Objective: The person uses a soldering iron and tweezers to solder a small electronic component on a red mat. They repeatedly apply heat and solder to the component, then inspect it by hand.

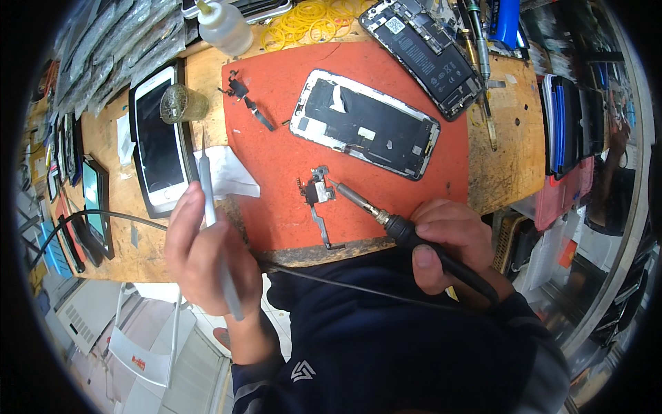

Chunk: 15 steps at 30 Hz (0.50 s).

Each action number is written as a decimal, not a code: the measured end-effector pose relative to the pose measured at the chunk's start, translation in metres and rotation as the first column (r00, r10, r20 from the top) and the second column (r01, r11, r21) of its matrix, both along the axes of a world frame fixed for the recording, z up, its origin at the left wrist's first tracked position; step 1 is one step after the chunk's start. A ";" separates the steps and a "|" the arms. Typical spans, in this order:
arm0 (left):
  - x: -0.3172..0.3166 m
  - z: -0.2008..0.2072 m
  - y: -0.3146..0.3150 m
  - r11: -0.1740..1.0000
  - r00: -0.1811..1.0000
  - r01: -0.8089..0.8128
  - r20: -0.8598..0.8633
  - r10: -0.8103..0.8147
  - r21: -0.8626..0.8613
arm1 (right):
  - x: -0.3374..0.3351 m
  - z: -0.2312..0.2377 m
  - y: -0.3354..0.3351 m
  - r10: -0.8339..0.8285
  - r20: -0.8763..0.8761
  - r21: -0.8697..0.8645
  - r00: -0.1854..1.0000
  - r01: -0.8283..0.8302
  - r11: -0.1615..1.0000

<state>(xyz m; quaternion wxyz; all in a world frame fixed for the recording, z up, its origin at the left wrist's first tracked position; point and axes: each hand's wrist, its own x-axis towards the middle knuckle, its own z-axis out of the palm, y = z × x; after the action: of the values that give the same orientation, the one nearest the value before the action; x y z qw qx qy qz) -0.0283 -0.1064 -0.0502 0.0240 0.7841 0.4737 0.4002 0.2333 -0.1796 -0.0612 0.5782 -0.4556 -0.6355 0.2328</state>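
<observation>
In my right hand (452,241) is a soldering iron (400,228) with a black handle, its metal tip pointing left at a small phone flex cable (319,193). The tip is at or just beside the cable's upper part; contact cannot be told. Fingers of my left hand (207,252) are closed around slim grey tweezers (207,186), points upward, near a white tissue (231,172). Further back on the red mat (269,200) lie a second flex cable (248,100) and a phone screen assembly (365,124), its dark back facing up.
An opened phone (424,55) overlaps the mat's far right corner. On the left, a small glass jar (185,103) stands by a white phone (157,138). A squeeze bottle (226,29) and yellow rubber bands (307,24) sit at the back. A black cord (331,281) runs along the front edge.
</observation>
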 end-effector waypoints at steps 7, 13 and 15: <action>0.004 0.016 0.002 0.979 0.959 -0.014 -0.281 -0.045 -0.205 | 0.003 0.004 0.000 0.028 0.041 -0.035 0.999 -0.027 0.999; 0.017 0.030 0.000 0.955 0.985 -0.027 -0.173 -0.025 -0.294 | 0.002 0.006 0.000 0.026 0.043 -0.051 0.999 -0.023 0.998; 0.027 0.026 0.002 0.929 0.990 -0.029 -0.141 -0.025 -0.370 | 0.002 0.006 0.000 0.024 0.040 -0.054 0.999 -0.022 0.998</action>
<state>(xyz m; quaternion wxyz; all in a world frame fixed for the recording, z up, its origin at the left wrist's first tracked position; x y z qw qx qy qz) -0.0012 -0.1039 -0.0243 0.1374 0.7917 0.5419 0.2464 0.2353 -0.1794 -0.0551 0.5503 -0.4680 -0.6459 0.2471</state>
